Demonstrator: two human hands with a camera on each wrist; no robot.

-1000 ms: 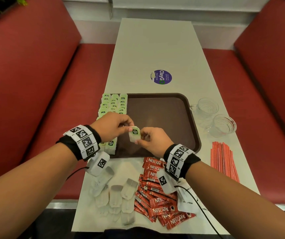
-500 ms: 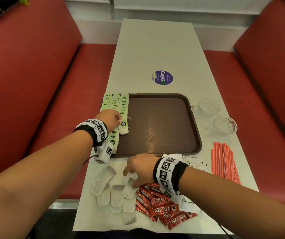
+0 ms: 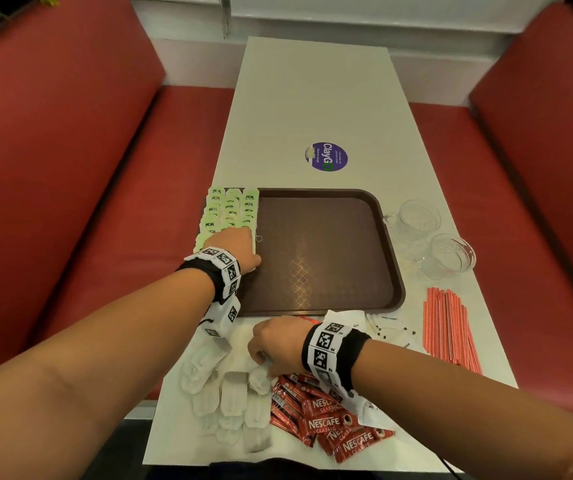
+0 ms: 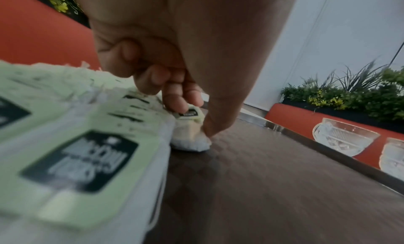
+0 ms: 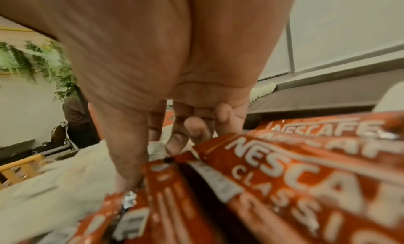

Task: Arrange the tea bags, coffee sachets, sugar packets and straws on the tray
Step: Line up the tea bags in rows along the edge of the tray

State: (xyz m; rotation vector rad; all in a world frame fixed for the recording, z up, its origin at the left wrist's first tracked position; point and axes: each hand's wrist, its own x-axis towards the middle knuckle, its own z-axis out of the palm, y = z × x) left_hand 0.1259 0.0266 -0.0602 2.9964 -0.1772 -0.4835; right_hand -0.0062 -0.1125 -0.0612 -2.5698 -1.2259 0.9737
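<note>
Green-tagged tea bags [image 3: 229, 209] in three rows disappeared under the left hand [image 3: 240, 247], which pinched one [image 4: 190, 126] on the tray [image 3: 330, 254]. The right hand [image 3: 278, 344] pinched a loose bag [image 3: 261, 377]; its knuckles hid the grip. Beyond it stood two glass cups [image 3: 451, 256].

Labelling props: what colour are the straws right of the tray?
Red with thin white stripes; the straws show best in the head view.

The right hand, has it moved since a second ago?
Yes. The right hand has come back off the brown plastic tray, toward the person, to the loose white tea bags on the table.
</note>
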